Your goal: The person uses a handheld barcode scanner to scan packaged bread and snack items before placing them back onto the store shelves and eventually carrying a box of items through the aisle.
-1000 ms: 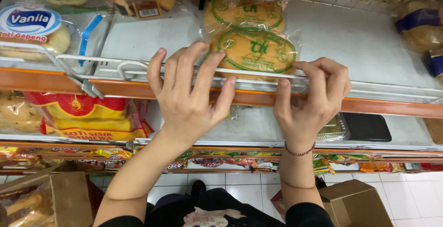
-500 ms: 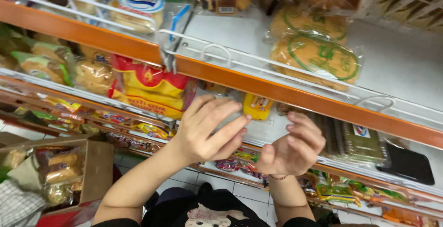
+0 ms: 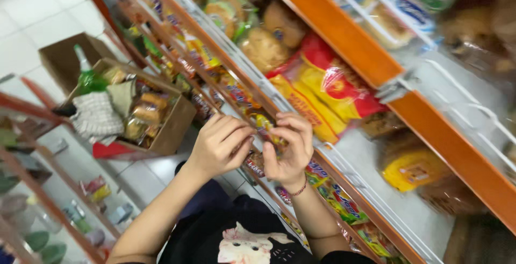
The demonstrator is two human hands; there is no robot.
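Running behind everything, the orange shelf rail (image 3: 344, 38) fronts red-and-yellow bread bags (image 3: 322, 89). Below it, the left hand (image 3: 217, 146) and right hand (image 3: 290, 151) pinch a small yellow packet (image 3: 266, 124) together, fingers curled, seemingly to inspect it.

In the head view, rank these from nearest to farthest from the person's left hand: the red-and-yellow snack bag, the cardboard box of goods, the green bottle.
From the left hand:
1. Cardboard box of goods, just left of the hand, on the floor.
2. Red-and-yellow snack bag, up and right, on the shelf.
3. Green bottle, far left, at the box's back end.
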